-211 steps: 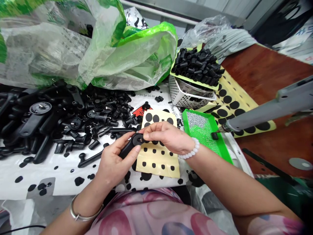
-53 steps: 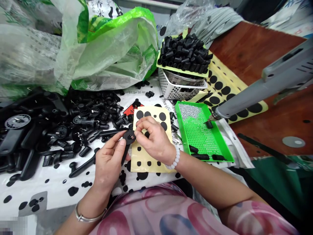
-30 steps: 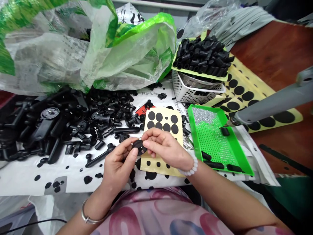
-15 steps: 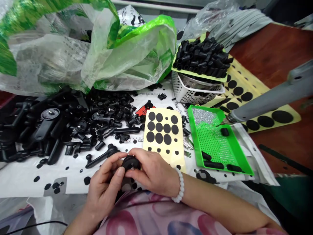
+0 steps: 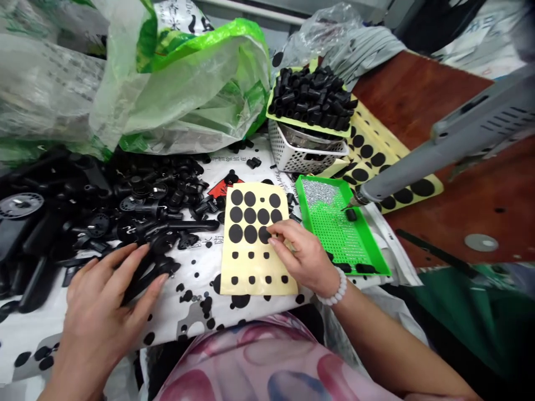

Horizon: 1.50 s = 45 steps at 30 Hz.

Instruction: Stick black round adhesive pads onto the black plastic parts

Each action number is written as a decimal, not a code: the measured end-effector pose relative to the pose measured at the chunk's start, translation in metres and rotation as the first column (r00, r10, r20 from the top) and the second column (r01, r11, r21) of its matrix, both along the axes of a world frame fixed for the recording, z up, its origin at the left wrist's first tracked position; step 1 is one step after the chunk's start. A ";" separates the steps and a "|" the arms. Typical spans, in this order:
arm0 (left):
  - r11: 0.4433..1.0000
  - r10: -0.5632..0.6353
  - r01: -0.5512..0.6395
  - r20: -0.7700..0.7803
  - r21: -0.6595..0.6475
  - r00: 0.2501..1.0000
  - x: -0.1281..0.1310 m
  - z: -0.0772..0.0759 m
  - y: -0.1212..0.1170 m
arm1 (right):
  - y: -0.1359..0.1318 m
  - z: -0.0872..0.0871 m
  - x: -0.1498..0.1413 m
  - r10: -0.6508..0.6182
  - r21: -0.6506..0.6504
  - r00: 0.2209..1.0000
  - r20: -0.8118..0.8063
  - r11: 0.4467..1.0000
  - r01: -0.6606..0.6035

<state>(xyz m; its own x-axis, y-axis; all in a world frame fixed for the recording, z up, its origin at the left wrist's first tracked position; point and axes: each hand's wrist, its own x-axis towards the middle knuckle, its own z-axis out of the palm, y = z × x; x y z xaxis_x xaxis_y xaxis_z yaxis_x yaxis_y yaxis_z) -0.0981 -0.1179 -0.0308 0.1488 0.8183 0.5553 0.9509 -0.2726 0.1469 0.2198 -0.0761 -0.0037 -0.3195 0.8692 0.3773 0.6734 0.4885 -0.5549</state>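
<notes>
Left grip (image 5: pixel 96 323) open over black handle (image 5: pixel 146 281)

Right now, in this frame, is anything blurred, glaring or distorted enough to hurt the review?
Head view: lighting is even and shadows are soft. Glare streaks the plastic bag. The wide lens stretches the left hand towards the lower corner, while the sheet of black stickers looks sharp.

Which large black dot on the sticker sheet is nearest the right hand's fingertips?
The large dot at the right end of the third row: the right hand's fingertips are right at it, and the other large dots lie farther away.
</notes>
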 end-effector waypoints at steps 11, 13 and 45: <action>0.879 -0.448 0.439 -0.004 -0.186 0.894 0.113 0.016 0.041 | 0.016 -0.009 -0.013 -0.183 0.029 0.865 0.466 0.981 0.192; 0.856 -0.466 0.435 -0.051 -0.279 0.883 0.125 0.008 0.047 | 0.016 -0.015 -0.018 -0.186 0.057 0.815 0.549 0.981 0.185; 0.834 -0.414 0.394 0.033 -0.386 0.910 0.130 0.000 0.047 | -0.026 -0.012 -0.006 -0.178 0.121 0.876 0.449 0.983 0.138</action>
